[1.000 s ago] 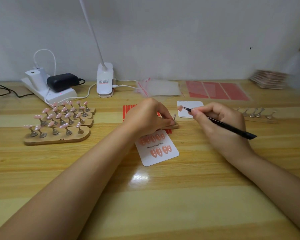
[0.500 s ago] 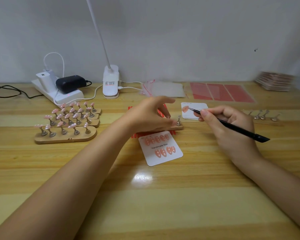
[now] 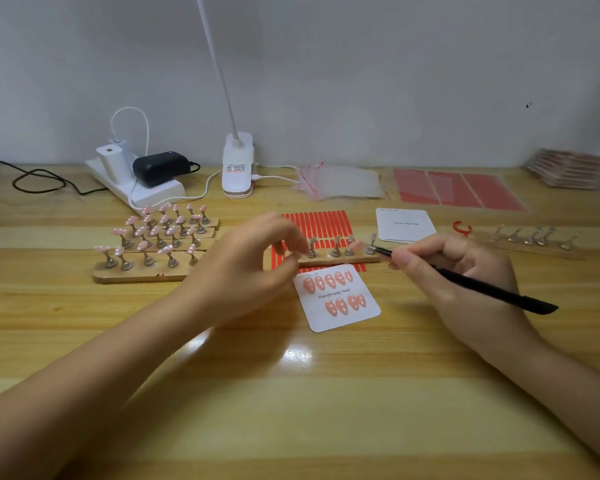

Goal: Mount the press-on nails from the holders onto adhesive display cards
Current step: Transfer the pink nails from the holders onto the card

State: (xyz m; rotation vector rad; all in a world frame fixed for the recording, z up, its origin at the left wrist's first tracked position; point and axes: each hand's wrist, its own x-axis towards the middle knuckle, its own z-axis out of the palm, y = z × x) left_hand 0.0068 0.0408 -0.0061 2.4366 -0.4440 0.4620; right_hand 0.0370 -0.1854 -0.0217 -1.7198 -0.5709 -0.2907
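Wooden desk (image 3: pixel 326 393), left hand (image 3: pixel 253 268) loosely curled, holding nothing, right hand (image 3: pixel 454 271) pinching black tweezers (image 3: pixel 482 289).

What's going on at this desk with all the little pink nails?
A person is moving press-on nails from stands onto a display card. The right hand grips black tweezers whose tip carries a pink nail beside the nearly emptied wooden holder strip. The left hand hovers at that strip's left end, fingers loosely curled. The card already carries nine nails; three full holder strips wait on the left.
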